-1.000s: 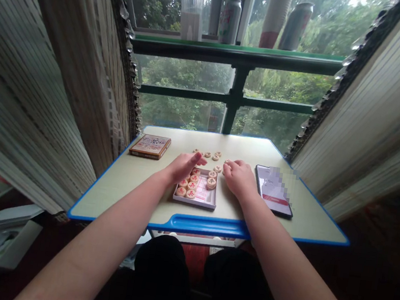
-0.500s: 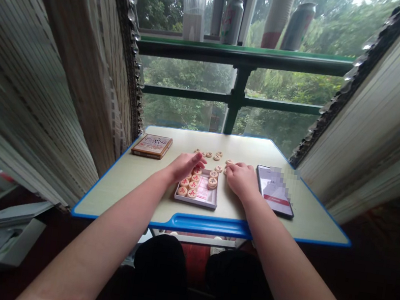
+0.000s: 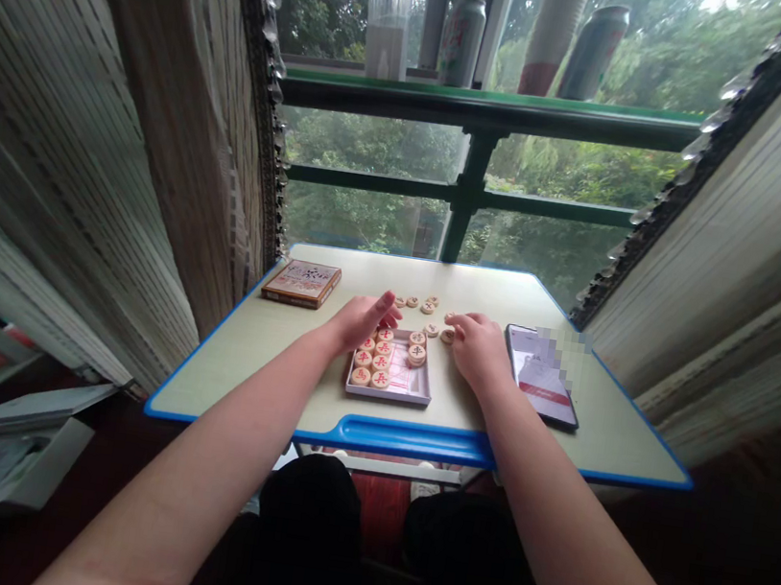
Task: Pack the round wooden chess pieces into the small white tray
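Observation:
My left hand (image 3: 366,322) rests at the far left corner of a shallow white box (image 3: 412,394), thumb raised and fingers loosely bent, with no piece visible in it. Inside the box, round wooden Chinese chess pieces with red characters (image 3: 382,362) fill the left side. A short column of dark-marked pieces (image 3: 416,355) stands at the right, with a red-lined sheet below. My right hand (image 3: 480,352) is right of the box, fingers apart and bent down over loose chess pieces (image 3: 447,336); its fingertips are close to them. Further loose pieces (image 3: 427,307) lie beyond the box.
A phone (image 3: 542,377) lies right of my right hand. A printed brown box (image 3: 302,283) is at the table's far left. The table (image 3: 243,359) has a blue rim and stands before a green railing (image 3: 489,111). Two cans (image 3: 462,41) and cups stand on the ledge.
The view has shifted slightly. My right fingers have lifted a little off the loose pieces, so more of the near one shows. My left hand stays at the box corner.

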{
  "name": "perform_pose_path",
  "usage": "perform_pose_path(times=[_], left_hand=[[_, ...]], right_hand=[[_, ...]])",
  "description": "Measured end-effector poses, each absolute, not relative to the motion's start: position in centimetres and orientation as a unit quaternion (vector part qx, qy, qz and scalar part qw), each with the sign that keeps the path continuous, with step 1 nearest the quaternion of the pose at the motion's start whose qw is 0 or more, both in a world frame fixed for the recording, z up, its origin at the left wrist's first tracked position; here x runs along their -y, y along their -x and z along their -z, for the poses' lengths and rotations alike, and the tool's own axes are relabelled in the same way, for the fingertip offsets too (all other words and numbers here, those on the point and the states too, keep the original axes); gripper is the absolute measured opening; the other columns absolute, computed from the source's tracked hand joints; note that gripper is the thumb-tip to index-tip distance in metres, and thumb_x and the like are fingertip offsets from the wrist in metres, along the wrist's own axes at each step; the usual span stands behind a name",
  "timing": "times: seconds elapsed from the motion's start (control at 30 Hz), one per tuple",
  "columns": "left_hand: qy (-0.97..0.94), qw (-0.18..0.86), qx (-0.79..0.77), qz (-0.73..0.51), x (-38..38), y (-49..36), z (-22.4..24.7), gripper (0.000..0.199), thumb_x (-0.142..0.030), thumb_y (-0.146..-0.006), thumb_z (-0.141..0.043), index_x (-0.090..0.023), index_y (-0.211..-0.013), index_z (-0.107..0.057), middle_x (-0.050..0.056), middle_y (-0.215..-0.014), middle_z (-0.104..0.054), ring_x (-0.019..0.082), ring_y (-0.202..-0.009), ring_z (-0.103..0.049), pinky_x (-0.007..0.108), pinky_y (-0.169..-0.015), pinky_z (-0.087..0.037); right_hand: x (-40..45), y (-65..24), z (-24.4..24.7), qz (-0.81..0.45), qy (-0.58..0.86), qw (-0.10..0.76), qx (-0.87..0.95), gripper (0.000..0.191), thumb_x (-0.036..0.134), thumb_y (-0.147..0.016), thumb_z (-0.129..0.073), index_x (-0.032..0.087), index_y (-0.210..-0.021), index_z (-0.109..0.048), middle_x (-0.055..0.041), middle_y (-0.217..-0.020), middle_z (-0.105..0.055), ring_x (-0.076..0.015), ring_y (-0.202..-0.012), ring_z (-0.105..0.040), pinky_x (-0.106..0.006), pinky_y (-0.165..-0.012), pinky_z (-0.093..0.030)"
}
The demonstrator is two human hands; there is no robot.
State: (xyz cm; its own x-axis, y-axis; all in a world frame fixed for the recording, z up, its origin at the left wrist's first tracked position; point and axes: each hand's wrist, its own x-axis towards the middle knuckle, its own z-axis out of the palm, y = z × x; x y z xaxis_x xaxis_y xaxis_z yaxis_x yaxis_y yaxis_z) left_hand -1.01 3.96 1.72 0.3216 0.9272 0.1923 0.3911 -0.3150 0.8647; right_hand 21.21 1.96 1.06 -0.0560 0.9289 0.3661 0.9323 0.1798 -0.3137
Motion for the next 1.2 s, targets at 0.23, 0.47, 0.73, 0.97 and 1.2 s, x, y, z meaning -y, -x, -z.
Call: perform_pose_path(times=[0.23,0.47,0.73,0.97,1.2], left_hand=[[-0.732,0.355,-0.457,-0.36,-4.0,1.0,-1.8,0.09,-0.08,-0.074,-0.014,-0.012,-0.085,-0.071,0.012,-0.076,-0.07,0.021,-0.07,-0.063,0.034,-0.066,-0.047],[-0.734,0.34,-0.471,-0.353,-3.9,1.2,-2.0,0.087,-0.078,-0.076,-0.015,-0.012,-0.086,-0.072,0.011,-0.074,-0.07,0.021,-0.068,-0.063,0.033,-0.063,-0.046],[-0.742,0.325,-0.475,-0.344,-4.0,1.1,-2.0,0.089,-0.079,-0.076,-0.016,-0.011,-0.085,-0.072,0.012,-0.075,-0.07,0.022,-0.069,-0.063,0.033,-0.063,-0.047],[-0.736,0.33,-0.471,-0.357,-4.0,1.3,-1.8,0.094,-0.078,-0.076,-0.007,-0.009,-0.087,-0.07,0.012,-0.074,-0.069,0.018,-0.066,-0.06,0.03,-0.06,-0.045],[-0.744,0.304,-0.482,-0.349,-4.1,1.1,-1.6,0.094,-0.079,-0.075,-0.006,-0.01,-0.082,-0.07,0.01,-0.071,-0.068,0.018,-0.066,-0.061,0.03,-0.064,-0.046]], right_hand=[[-1.7,-21.2,-1.2,-0.015,0.626,0.279,0.728,0.03,0.015,-0.085,-0.044,0.022,-0.1,-0.069,-0.0083,-0.106,-0.062,-0.0203,-0.096,-0.055,-0.03,-0.086,-0.042],[-0.7,-21.8,-2.0,0.033,0.695,0.288,0.658,0.032,0.017,-0.087,-0.039,0.02,-0.106,-0.065,-0.0122,-0.105,-0.06,-0.0246,-0.094,-0.055,-0.034,-0.083,-0.041],[-0.1,-22.2,-1.8,-0.003,0.694,0.144,0.706,0.031,0.018,-0.085,-0.043,0.026,-0.1,-0.068,-0.0103,-0.105,-0.062,-0.0268,-0.093,-0.053,-0.034,-0.075,-0.039],[-0.5,-22.2,-1.7,-0.027,0.685,0.163,0.709,0.031,0.016,-0.084,-0.043,0.021,-0.107,-0.063,-0.0103,-0.1,-0.064,-0.0242,-0.087,-0.055,-0.032,-0.072,-0.04],[1.2,-20.5,-2.5,0.071,0.56,0.299,0.77,0.019,0.025,-0.082,-0.052,0.02,-0.091,-0.068,-0.0097,-0.106,-0.061,-0.0261,-0.097,-0.048,-0.038,-0.089,-0.038]])
